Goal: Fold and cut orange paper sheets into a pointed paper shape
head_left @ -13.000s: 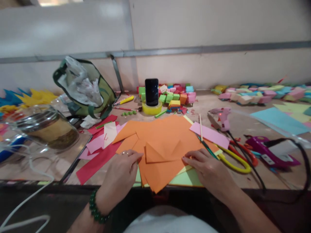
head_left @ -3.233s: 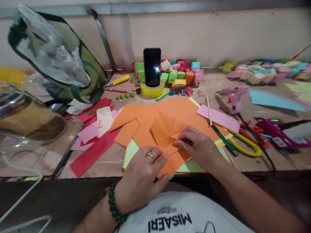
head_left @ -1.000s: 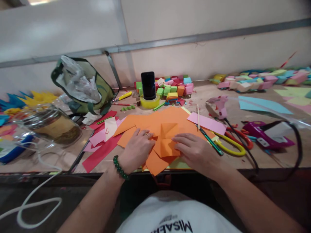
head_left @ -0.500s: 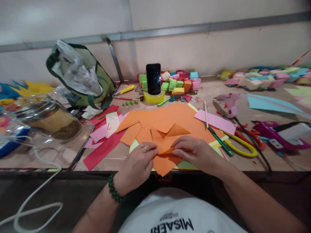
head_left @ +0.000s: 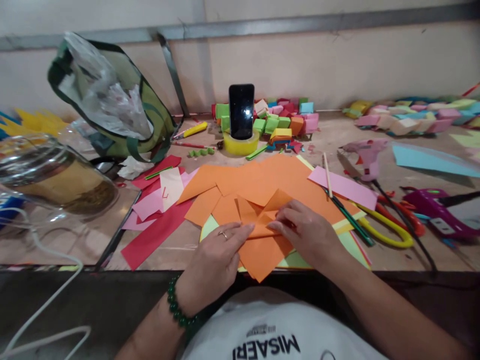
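Note:
A folded piece of orange paper lies between my hands, near the table's front edge. My left hand, with a ring and a green bead bracelet, grips its left side between thumb and fingers. On the right side, my right hand pinches a flap of the same paper. Under and behind it spread several orange sheets, with pale green paper showing beneath. Part of the folded paper is hidden by my fingers.
Red paper strips lie left. A phone stands in a yellow tape roll, with paper blocks behind. Yellow-handled scissors, a pink glue gun and a purple tool are right. A glass jar and bag stand left.
The view has shifted slightly. My right fingers have moved up along the paper's right flap, which is folded a little more upward. My left hand keeps its hold.

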`<state>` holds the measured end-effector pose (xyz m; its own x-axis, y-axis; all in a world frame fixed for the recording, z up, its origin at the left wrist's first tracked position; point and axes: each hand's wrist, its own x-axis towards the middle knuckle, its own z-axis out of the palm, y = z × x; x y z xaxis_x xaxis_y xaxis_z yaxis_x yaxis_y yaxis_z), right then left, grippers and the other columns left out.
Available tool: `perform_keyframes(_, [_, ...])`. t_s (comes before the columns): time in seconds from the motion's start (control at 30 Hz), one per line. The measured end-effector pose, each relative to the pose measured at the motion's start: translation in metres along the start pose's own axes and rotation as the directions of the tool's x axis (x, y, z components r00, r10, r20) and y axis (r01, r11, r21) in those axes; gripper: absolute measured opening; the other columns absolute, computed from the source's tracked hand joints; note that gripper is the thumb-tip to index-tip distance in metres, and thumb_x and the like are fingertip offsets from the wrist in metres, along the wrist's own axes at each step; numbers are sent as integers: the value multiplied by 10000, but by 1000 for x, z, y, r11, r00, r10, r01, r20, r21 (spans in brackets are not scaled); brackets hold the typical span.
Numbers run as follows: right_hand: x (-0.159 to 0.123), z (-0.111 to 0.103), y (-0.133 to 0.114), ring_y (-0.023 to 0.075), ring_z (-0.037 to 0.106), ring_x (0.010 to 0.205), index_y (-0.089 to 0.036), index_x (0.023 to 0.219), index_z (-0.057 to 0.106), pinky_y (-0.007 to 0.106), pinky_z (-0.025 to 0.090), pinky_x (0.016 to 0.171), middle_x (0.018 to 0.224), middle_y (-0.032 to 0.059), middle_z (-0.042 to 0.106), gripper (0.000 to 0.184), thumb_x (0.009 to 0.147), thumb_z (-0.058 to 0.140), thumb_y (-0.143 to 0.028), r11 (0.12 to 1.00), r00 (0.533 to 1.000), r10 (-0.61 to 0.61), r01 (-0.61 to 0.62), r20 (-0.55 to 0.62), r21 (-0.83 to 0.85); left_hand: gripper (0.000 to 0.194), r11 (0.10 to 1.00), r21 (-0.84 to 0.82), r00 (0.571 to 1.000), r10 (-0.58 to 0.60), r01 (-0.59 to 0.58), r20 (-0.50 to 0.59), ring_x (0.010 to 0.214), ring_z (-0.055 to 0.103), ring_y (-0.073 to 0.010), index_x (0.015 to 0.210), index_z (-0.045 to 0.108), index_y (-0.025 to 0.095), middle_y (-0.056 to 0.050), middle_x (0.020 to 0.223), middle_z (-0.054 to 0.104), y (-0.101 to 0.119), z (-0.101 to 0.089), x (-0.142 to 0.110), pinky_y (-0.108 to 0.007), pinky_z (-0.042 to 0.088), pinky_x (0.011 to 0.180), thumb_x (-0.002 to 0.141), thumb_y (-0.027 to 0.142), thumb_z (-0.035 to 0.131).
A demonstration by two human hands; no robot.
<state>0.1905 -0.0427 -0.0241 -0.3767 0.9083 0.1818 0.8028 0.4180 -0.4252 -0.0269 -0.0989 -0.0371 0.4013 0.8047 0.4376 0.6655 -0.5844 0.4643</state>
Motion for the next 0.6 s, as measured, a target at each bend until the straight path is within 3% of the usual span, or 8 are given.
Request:
perform_keyframes(0.13, [0,1,0,140,576,700,-202,734,603,259,408,592,838,12,598,195,881,583,-330,1000,1000,-7,7,-12,2,413,992,81,995,95,-94,-12,1073,608,-229,1134,630,96,-129,1105,685,-1,2,0,-404,541,939,806,-33,414])
perform_keyframes(0.6, [-2,4,3,170,604,719,-185,748,608,273,449,595,809,30,612,157,863,610,-292,997,994,-68,66,-82,-27,388,980,139,989,147,-146,-1,1063,628,-274,1076,671,71,-164,1117,683,-3,0,-1,-445,568,882,802,-25,415])
